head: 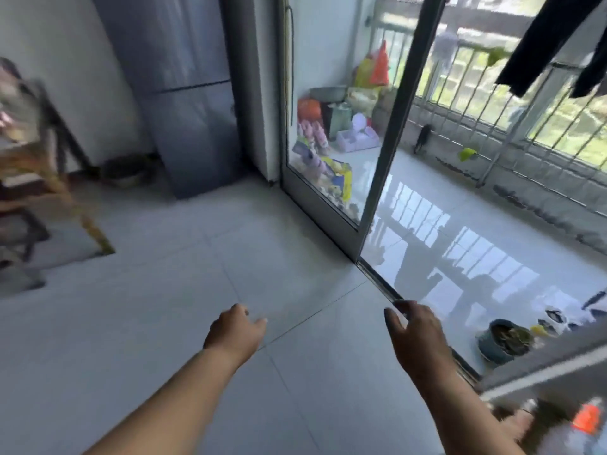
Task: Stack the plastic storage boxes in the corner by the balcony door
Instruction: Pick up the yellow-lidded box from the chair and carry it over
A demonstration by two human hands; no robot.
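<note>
Both my arms reach forward over the grey tiled floor. My left hand is empty, its fingers loosely curled and apart. My right hand is also empty with fingers spread, hovering above the sliding balcony door's floor track. The glass balcony door stands partly open ahead. No plastic storage box is clearly visible near my hands; a pale lilac plastic container sits among clutter out on the balcony, behind the glass. The picture is blurred.
A grey fridge stands left of the door. A wooden chair or stand is at far left. On the balcony lie bags and toys, a plant pot and hanging dark clothes. A cluttered surface edge is at lower right.
</note>
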